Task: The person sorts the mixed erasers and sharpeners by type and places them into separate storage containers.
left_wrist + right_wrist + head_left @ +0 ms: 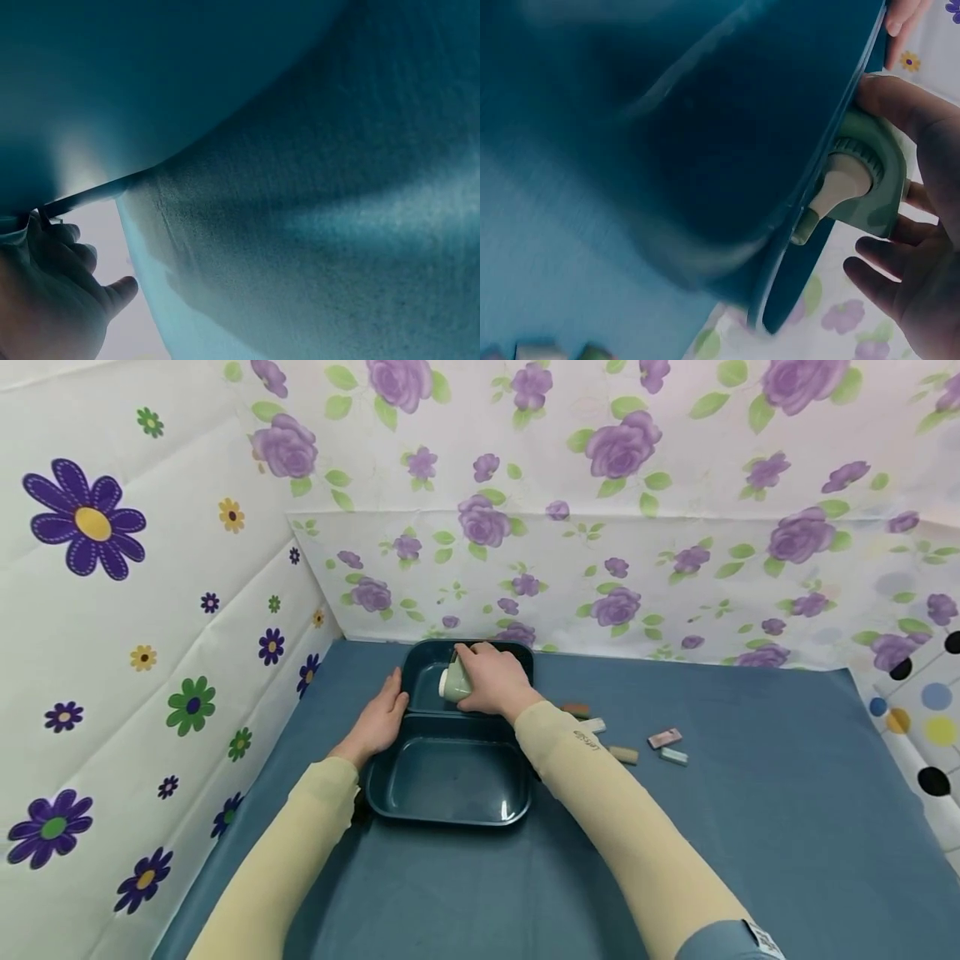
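Note:
A dark teal two-section tray (448,812) lies on the blue cloth. Over its far section, my right hand (495,681) grips a green pencil sharpener (457,680) between thumb and fingers. In the right wrist view the sharpener's beige crank (844,187) and ridged collar show at the tray's rim. Whether the sharpener touches the tray floor is unclear. My left hand (378,718) holds the left wall of the far section, its thumb at the rim and the other fingers outside. The left wrist view shows that hand (56,292) beside the tray's outer side.
Several small eraser-like blocks lie on the cloth to the right: a brown one (576,710), a tan one (624,755), a pink one (664,738) and a light blue one (674,757) among them. Flower-patterned sheets (570,568) stand behind and on the left.

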`<state>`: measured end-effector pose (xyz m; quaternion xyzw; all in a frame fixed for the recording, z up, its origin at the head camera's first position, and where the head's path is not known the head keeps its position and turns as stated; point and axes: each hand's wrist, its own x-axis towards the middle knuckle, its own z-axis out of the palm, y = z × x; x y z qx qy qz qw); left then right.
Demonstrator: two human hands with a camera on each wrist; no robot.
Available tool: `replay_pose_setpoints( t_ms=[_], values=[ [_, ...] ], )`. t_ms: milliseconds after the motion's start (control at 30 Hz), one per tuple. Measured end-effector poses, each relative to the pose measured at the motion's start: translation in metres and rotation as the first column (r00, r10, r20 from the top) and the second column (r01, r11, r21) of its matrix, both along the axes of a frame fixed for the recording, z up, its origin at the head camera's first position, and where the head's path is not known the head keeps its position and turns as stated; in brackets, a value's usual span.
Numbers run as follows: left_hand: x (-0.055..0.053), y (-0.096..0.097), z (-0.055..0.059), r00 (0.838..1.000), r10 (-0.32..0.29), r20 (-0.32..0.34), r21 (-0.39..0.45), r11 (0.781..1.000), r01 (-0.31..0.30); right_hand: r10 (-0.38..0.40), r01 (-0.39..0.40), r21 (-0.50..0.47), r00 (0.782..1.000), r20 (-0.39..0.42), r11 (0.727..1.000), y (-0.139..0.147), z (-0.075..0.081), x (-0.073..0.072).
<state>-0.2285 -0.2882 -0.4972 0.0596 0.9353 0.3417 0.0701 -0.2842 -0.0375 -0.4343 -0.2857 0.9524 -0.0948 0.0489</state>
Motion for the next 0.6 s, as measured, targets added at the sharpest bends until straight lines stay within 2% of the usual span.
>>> replay_pose_setpoints(
  t_ms=[300, 600],
  values=[
    [-0.004, 0.002, -0.002, 1.000, 0.016, 0.002, 0.017, 1.000, -0.016, -0.057, 0.058, -0.003, 0.997, 0.045, 0.998, -0.017, -0.012, -0.011],
    [-0.001, 0.000, -0.001, 1.000, 0.026, 0.016, 0.005, 1.000, -0.026, -0.039, 0.038, 0.019, 0.994, 0.097, 0.999, -0.036, -0.018, -0.015]
  ],
)
